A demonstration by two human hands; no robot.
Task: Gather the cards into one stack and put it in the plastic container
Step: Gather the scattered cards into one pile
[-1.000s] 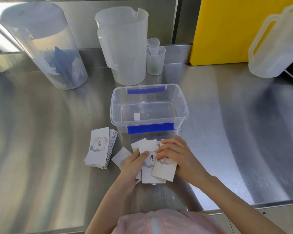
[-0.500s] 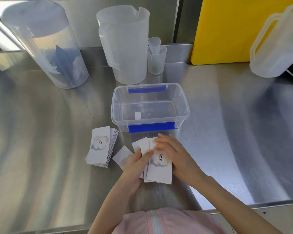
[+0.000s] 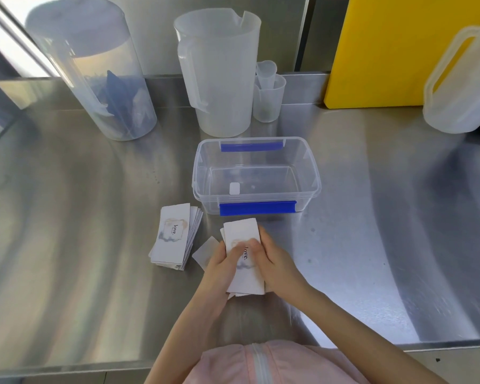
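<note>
Centre frame, below the plastic container [image 3: 257, 173]: small bundle of cards [image 3: 243, 268] on the tabletop [image 3: 81, 223], left hand [image 3: 219, 268] and right hand [image 3: 275, 261] with fingers clamped on its long edges. Left of centre: larger card stack [image 3: 173, 235]. Between them: one loose card [image 3: 205, 252]. Container open, uncovered.

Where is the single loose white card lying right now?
In the head view, the single loose white card lies on the steel table, between the fanned card pile and the left hand.
</note>
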